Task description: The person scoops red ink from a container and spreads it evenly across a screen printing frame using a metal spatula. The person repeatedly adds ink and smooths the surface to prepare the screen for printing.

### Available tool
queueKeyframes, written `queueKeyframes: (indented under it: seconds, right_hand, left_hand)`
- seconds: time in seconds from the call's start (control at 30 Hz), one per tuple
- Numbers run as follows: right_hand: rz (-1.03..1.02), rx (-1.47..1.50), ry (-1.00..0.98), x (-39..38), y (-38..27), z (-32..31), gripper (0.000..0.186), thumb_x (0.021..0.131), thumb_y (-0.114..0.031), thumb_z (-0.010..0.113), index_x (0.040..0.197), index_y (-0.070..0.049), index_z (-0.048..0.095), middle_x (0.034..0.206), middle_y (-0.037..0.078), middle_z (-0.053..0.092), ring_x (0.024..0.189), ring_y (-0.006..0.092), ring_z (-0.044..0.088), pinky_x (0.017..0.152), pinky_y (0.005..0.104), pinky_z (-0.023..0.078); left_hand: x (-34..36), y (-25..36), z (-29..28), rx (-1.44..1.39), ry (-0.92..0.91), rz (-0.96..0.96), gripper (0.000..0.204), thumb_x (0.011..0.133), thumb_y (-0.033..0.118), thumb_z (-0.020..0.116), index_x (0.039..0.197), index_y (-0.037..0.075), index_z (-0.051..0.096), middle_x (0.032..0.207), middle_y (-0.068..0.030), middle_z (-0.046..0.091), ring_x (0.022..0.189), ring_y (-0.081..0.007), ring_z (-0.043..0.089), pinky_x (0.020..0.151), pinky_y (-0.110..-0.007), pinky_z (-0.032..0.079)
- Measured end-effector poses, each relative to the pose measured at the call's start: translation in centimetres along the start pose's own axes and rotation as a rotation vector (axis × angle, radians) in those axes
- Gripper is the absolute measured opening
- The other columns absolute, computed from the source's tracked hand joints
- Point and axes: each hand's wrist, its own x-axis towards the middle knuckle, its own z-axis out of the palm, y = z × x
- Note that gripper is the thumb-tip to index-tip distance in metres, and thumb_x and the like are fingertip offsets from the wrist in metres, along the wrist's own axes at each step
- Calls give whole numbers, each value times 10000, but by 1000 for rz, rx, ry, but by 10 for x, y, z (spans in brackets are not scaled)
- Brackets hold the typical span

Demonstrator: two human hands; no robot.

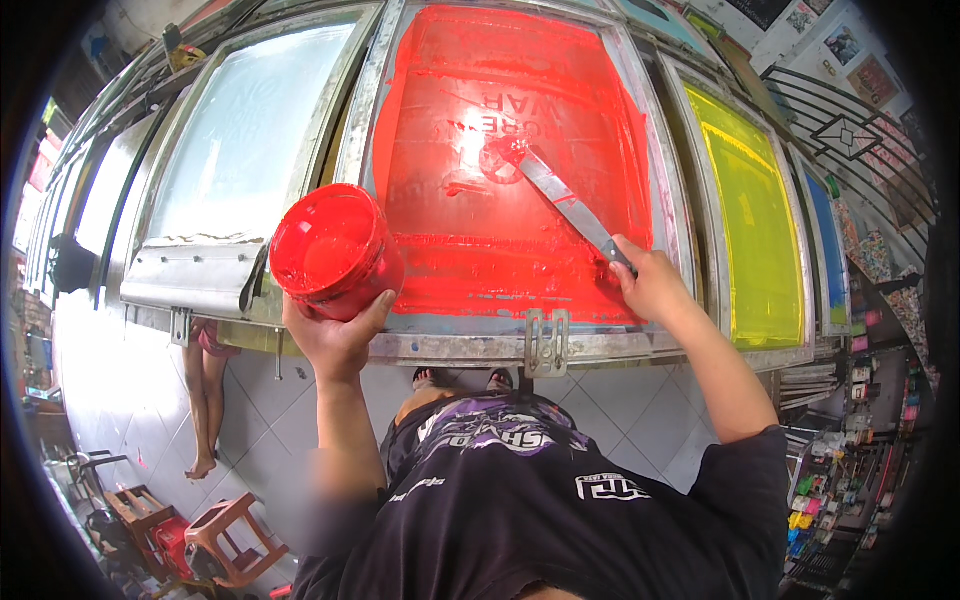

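My left hand (340, 335) is closed around a red tub of ink (355, 280), tilted so its open mouth and the thick red ink inside show. In my right hand (650, 285) is the dark handle of an ink spatula (575, 210). Its long metal blade is streaked red and points up and left, with the tip at a blob of red ink on the screen. That printing screen (430, 200) lies in a metal frame (450, 348) in front of me, its mesh coated red over faint lettering. The tub hangs over the screen's near left corner.
A pale screen (250, 120) with a metal squeegee-like bar (190, 278) lies left; a yellow screen (755, 220) and a blue one (825, 250) lie right. A hinge clamp (547, 342) sticks out at the near edge. Another person's legs (205, 390) and a brown stool (232, 540) are lower left.
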Motion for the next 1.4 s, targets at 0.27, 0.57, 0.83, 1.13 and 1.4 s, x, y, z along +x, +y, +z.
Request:
queueKeyframes:
  seconds: [0.27, 0.57, 0.83, 1.13, 1.4]
  right_hand:
    - [-36, 42, -96, -6, -17, 1, 400, 889, -132, 555, 1268, -19, 495, 856, 254, 628, 793, 412, 615, 708, 460, 492]
    - [-343, 438, -178, -10, -14, 12, 395, 909, -127, 568, 1294, -66, 509, 749, 91, 644, 589, 185, 594, 572, 345, 484]
    - [135, 966, -415, -27, -11, -30, 397, 932, -114, 536, 1322, -52, 498, 632, -13, 494, 470, 70, 436, 454, 236, 376]
    - [-61, 929, -154, -50, -5, -54, 421, 838, 34, 582, 1255, 12, 533, 851, 40, 593, 700, 117, 566, 598, 253, 504]
    - [-534, 447, 352, -63, -40, -42, 452, 733, 139, 585, 1148, -37, 614, 1007, 130, 559, 827, 204, 599, 669, 283, 515]
  left_hand:
    - [-1, 2, -1, -18, 9, 4, 752, 501, 67, 856, 1168, -2, 517, 1087, -84, 601, 976, -182, 592, 851, -321, 503]
    - [0, 2, -5, 17, 37, -11, 722, 513, 66, 849, 1154, -3, 524, 1078, -87, 606, 967, -183, 597, 855, -320, 501]
    - [4, 0, -5, 49, -17, -16, 670, 531, 58, 840, 1128, 4, 540, 1047, -76, 621, 933, -168, 602, 847, -312, 496]
    - [11, -7, 25, 114, -95, 55, 699, 524, 153, 870, 1130, 39, 541, 1036, -75, 626, 944, -160, 607, 831, -310, 497]
    - [14, 8, 47, 158, -135, 159, 755, 516, 165, 856, 1176, 24, 519, 1088, -85, 600, 988, -181, 597, 845, -316, 497]
